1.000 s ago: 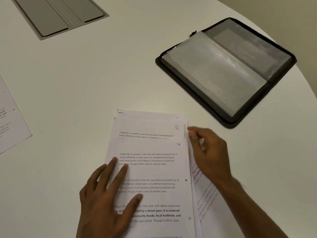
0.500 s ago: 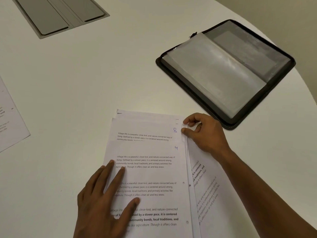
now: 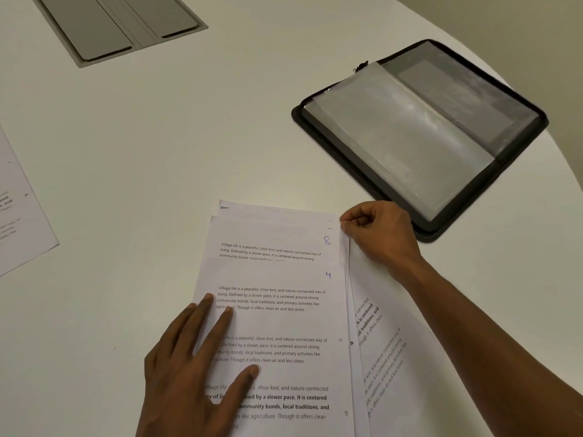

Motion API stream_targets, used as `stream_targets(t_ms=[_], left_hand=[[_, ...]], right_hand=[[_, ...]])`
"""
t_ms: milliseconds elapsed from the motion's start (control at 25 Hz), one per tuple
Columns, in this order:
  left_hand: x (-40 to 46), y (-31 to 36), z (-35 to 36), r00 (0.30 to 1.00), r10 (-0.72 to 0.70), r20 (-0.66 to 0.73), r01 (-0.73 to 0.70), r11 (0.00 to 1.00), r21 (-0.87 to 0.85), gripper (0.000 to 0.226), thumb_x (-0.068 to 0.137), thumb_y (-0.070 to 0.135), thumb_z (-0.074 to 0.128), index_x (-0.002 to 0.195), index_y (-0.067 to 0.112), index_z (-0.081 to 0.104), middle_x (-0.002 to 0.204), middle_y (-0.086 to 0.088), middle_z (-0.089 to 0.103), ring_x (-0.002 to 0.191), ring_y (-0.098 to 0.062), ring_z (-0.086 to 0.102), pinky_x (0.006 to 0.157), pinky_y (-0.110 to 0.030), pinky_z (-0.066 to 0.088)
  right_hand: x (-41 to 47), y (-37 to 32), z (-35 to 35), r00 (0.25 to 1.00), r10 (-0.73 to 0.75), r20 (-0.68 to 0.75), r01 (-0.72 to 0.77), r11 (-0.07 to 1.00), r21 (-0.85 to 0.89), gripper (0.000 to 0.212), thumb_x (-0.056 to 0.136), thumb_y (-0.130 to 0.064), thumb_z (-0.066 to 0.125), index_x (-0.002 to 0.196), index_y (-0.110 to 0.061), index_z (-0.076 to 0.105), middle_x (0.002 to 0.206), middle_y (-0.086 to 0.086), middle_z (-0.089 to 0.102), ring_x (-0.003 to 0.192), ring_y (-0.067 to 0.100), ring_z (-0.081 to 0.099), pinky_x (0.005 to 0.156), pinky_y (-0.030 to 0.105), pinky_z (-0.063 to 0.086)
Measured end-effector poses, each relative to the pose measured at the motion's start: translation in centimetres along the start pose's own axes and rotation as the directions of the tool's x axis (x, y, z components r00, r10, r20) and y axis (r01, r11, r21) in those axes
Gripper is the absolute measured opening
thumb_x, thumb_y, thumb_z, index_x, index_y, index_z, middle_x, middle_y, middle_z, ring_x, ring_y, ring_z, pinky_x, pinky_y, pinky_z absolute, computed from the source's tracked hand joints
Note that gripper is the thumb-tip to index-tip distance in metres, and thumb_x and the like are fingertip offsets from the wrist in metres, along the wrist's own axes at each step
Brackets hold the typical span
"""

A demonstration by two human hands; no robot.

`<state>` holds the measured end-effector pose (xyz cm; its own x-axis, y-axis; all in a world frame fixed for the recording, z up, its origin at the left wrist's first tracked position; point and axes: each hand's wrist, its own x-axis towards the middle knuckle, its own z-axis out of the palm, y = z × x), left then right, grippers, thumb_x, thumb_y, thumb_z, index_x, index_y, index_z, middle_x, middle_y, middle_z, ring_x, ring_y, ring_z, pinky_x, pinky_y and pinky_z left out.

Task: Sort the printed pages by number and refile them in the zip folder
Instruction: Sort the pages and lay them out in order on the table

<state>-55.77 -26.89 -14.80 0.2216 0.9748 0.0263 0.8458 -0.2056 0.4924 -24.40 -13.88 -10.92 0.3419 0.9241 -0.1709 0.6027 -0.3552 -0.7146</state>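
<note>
Head view, read from the near edge of the desk (image 3: 157, 137) outward.

Presses the left hand (image 3: 195, 373) flat on the page marked 4 (image 3: 284, 323), fingers straight and spread. Probably done to stop the stack from sliding while the other hand works.

Leaves page 4 on top and shifted toward the near edge, so that the handwritten number on the page marked 8 (image 3: 271, 238) below can be read. Shows more page tops behind page 8, with numbers too small to read.

Pinches the far right corner of the lower pages with the right hand (image 3: 378, 234), fingers curled tight on the paper. Seems meant to lift or fan the corners and check the numbers.

Keeps some turned sheets (image 3: 378, 342) under the right forearm, text sideways, partly under the stack.

Finds the zip folder (image 3: 296, 116) well apart toward the far right edge, open and flat, with clear sleeves (image 3: 394, 137) on top. Holds no printed page that can be seen, so the refiling is not yet done.

Also leaves a loose sheet (image 3: 19, 216) at the left edge, and a grey cable hatch (image 3: 116, 23) at the far left corner.

Puts nothing between the stack and the folder.
</note>
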Motion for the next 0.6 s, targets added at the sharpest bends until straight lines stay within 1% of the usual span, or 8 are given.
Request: stream_targets(t_ms=[80,160,240,320,400,480,520,600], left_hand=[[0.0,0.0,0.0,1.000,0.000,0.002,0.000,1.000,-0.006,0.081,0.072,0.070,0.058,0.142,0.031,0.052,0.159,0.009,0.032,0.144,-0.021,0.034,0.107,-0.036,0.024],[-0.1,0.1,0.0,1.000,-0.002,-0.001,0.002,1.000,-0.017,0.081,0.071,0.069,0.059,0.142,0.031,0.052,0.159,0.009,0.032,0.145,-0.020,0.033,0.108,-0.035,0.023],[-0.1,0.1,0.1,1.000,0.002,-0.004,-0.002,1.000,-0.020,0.081,0.071,0.069,0.060,0.143,0.031,0.051,0.160,0.009,0.031,0.146,-0.020,0.031,0.108,-0.035,0.023],[-0.1,0.0,0.2,1.000,0.009,-0.006,-0.009,1.000,-0.012,0.081,0.072,0.069,0.059,0.143,0.030,0.050,0.160,0.009,0.030,0.146,-0.020,0.031,0.108,-0.036,0.023],[-0.1,-0.1,0.3,1.000,0.012,-0.012,-0.012,1.000,-0.010,0.081,0.072,0.069,0.059,0.143,0.030,0.050,0.160,0.009,0.030,0.146,-0.020,0.031,0.108,-0.036,0.023],[-0.1,-0.1,0.3,1.000,0.008,-0.019,-0.009,1.000,-0.014,0.081,0.073,0.069,0.059,0.143,0.030,0.051,0.160,0.008,0.031,0.145,-0.021,0.032,0.107,-0.037,0.024],[-0.1,-0.1,0.4,1.000,0.010,-0.020,-0.010,1.000,-0.008,0.081,0.073,0.070,0.058,0.143,0.030,0.051,0.160,0.007,0.031,0.145,-0.021,0.033,0.107,-0.038,0.025],[-0.1,-0.2,0.4,1.000,0.015,-0.018,-0.015,1.000,0.009,0.081,0.074,0.071,0.056,0.143,0.030,0.051,0.160,0.006,0.032,0.144,-0.022,0.033,0.106,-0.039,0.027]], right_hand=[[-0.1,-0.1,0.1,1.000,-0.009,0.002,0.009,1.000,-0.023,0.013,0.086,-0.013,0.070,0.090,-0.023,0.078,0.075,-0.005,0.073,0.067,0.007,0.066,0.064,0.015,0.048],[-0.1,-0.2,0.0,1.000,0.005,0.023,-0.005,1.000,0.000,0.012,0.087,-0.017,0.071,0.095,-0.024,0.076,0.073,-0.004,0.072,0.066,0.006,0.066,0.065,0.017,0.047],[-0.1,-0.4,-0.2,0.999,0.011,0.047,-0.012,1.000,0.020,0.006,0.084,-0.026,0.079,0.089,-0.024,0.077,0.074,-0.004,0.072,0.063,0.002,0.061,0.063,0.015,0.046],[-0.2,-0.3,-0.2,0.999,0.002,0.041,-0.003,1.000,0.020,0.006,0.082,-0.028,0.081,0.083,-0.024,0.077,0.076,-0.005,0.072,0.064,0.004,0.059,0.064,0.018,0.047],[-0.4,-0.4,-0.1,0.999,-0.032,-0.011,0.033,0.999,0.029,0.004,0.083,-0.029,0.080,0.083,-0.027,0.076,0.084,-0.007,0.073,0.068,0.008,0.061,0.066,0.020,0.046],[-0.7,-0.5,-0.1,0.992,-0.097,-0.082,0.103,0.991,0.080,0.003,0.084,-0.028,0.078,0.086,-0.028,0.077,0.100,-0.015,0.072,0.077,0.005,0.064,0.067,0.017,0.045],[-0.8,-0.6,-0.2,0.987,-0.122,-0.106,0.133,0.986,0.097,0.003,0.085,-0.028,0.078,0.088,-0.029,0.076,0.105,-0.018,0.071,0.081,0.003,0.065,0.067,0.015,0.044],[-1.1,-1.1,-0.7,0.983,-0.136,-0.122,0.153,0.978,0.142,0.004,0.088,-0.030,0.074,0.091,-0.028,0.073,0.101,-0.018,0.072,0.087,0.003,0.067,0.067,0.014,0.048]])
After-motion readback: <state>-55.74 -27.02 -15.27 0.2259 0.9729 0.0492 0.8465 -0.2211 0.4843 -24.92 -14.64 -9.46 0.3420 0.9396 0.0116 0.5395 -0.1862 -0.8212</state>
